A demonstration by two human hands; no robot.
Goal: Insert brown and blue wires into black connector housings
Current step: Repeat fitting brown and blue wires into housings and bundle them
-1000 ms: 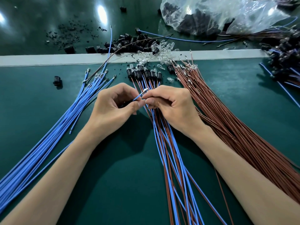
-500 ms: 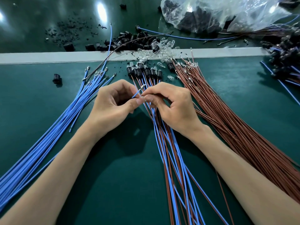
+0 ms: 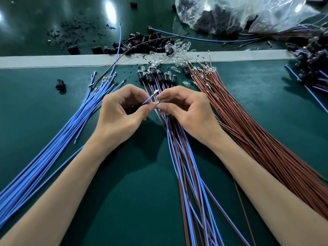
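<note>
My left hand (image 3: 122, 114) pinches a blue wire (image 3: 148, 100) whose metal terminal points up and right between the two hands. Something dark shows inside that palm; I cannot tell what it is. My right hand (image 3: 186, 112) has its fingers curled, the fingertips pinched at a brown wire end by the blue terminal. Beneath both hands lie finished wire pairs (image 3: 188, 174) with black housings (image 3: 156, 77) at their far ends. A loose blue bundle (image 3: 53, 148) fans to the left, a brown bundle (image 3: 257, 139) to the right.
Loose black housings (image 3: 142, 41) and clear bulbs (image 3: 177, 52) lie by the grey strip (image 3: 53, 61). A plastic bag of parts (image 3: 239, 13) sits at the back right. More assembled pieces (image 3: 312, 55) pile at the right edge. One lone housing (image 3: 60, 84) lies left.
Both hands stay together at the centre with only small finger movements; the blue wire's terminal keeps pointing up and right between them.
</note>
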